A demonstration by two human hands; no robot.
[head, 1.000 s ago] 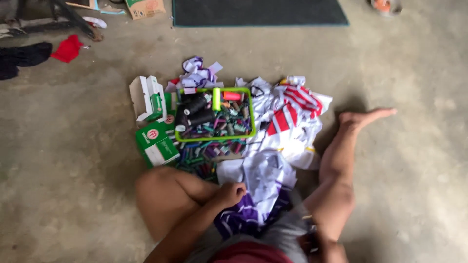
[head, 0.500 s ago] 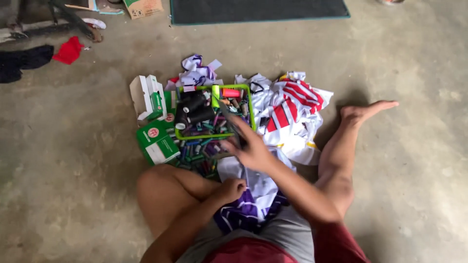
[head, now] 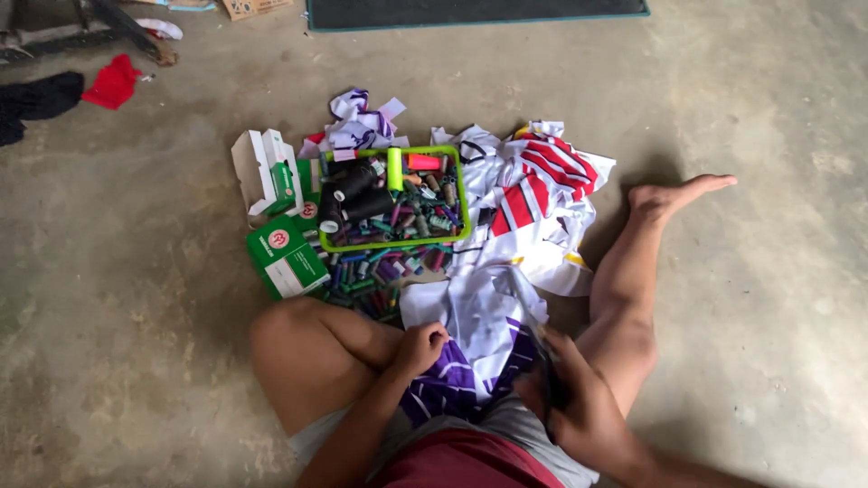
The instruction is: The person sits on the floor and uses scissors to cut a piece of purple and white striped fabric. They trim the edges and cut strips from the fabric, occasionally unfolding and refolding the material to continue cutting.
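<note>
Left hand [head: 420,346]: closed in a pinch on the edge of the white and purple cloth [head: 470,348]; the cloth is held down against the raised left knee, apparently so that it stays flat and taut.
Right hand [head: 579,411]: curled over a dark, blurred item at the cloth's right edge; what the item is cannot be told, nor how tightly it is gripped.
Cloth position: spread over the lap between the two hands, its far end running out onto the floor away from the grip.
Just beyond the grip: a red and white striped garment [head: 542,185] is heaped past the cloth's far end, overlapping it.
Further out, left of the heap: a green tray [head: 457,194] of thread spools is set within arm's reach; black cones lie in its left part, small coloured spools in the rest.
Beside the tray: loose spools [head: 380,276] are spilled on the near side; green and white boxes [head: 285,258] lie at its left, one opened.
Farthest out: cloth scraps [head: 357,122] lie behind the tray; a red rag [head: 113,81] lies well apart on the concrete floor [head: 136,298].
</note>
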